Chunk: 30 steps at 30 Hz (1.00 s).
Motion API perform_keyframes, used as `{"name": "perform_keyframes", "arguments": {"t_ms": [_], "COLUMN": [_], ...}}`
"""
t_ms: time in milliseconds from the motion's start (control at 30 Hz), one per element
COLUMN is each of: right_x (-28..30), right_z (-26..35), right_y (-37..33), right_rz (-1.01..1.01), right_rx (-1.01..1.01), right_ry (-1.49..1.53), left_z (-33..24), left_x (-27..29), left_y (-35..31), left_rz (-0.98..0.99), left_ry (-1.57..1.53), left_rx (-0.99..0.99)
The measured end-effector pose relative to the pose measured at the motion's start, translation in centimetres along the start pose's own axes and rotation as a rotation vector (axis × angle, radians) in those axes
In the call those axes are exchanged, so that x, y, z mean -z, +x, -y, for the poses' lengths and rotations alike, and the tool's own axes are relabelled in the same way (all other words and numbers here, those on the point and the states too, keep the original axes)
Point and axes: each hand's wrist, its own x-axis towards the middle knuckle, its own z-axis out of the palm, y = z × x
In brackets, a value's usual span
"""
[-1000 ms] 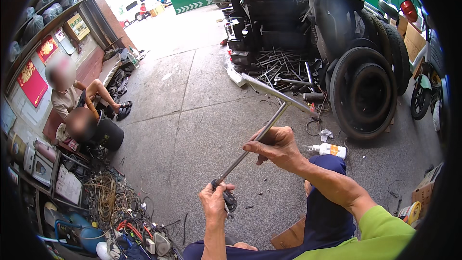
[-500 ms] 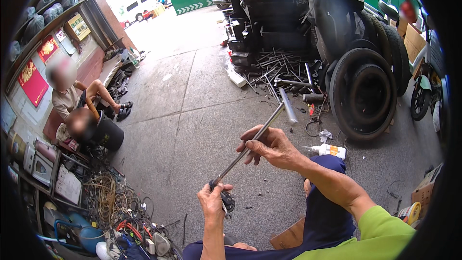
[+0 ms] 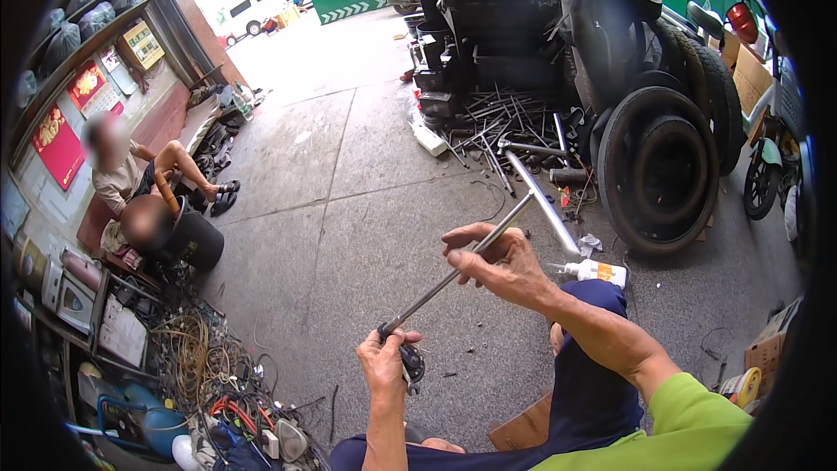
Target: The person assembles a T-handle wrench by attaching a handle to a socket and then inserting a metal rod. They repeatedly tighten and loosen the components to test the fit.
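A long silver T-shaped metal bar (image 3: 433, 290) slants up and away in front of me. Its wide crossbar (image 3: 549, 207) is at the far end. The near end runs into a black fitting (image 3: 411, 363) with a rounded body, beneath which a small forked metal end shows. My left hand (image 3: 382, 361) is closed round the bar's lower end and this fitting, thumb and fingers pinching it. Higher up, my right hand (image 3: 510, 272) holds the shaft loosely between thumb and fingers; how firmly, I cannot tell.
A white spray bottle (image 3: 596, 273) lies by my right knee. Tyres (image 3: 660, 170) and a heap of metal rods (image 3: 510, 118) stand ahead to the right. Tangled cables (image 3: 196, 353) lie at left, near a black bucket (image 3: 197, 240) and a seated person (image 3: 122, 176).
The T-shaped bar has turned about its shaft, so the crossbar now shows much longer, slanting down to the right. My right hand has shifted slightly right; my left hand stays in place.
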Motion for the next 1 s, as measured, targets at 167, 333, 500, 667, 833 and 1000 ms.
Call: {"name": "perform_keyframes", "arguments": {"t_ms": [167,333,500,667,833,1000], "right_x": [0.1,0.0,0.5,0.0,0.2,-0.2], "right_z": [-0.5,-0.7,-1.4,0.1,-0.5,-0.8], "right_y": [0.2,0.4,0.4,-0.1,0.2,0.3], "right_rz": [0.201,0.116,0.057,0.131,0.196,0.101], "right_rx": [-0.059,-0.016,0.011,0.008,-0.069,-0.016], "right_ry": [0.205,0.096,0.075,0.032,0.231,0.177], "left_z": [0.0,0.3,0.1,0.3,0.0,0.0], "left_x": [-0.1,-0.1,-0.6,-0.1,-0.4,-0.4], "left_y": [0.0,0.0,-0.2,0.2,0.0,-0.1], "left_rz": [-0.019,0.027,0.041,0.008,0.001,0.038], "left_ry": [0.037,0.022,0.000,-0.001,-0.003,-0.051], "left_rx": [0.051,0.065,0.057,0.035,0.065,0.127]}}
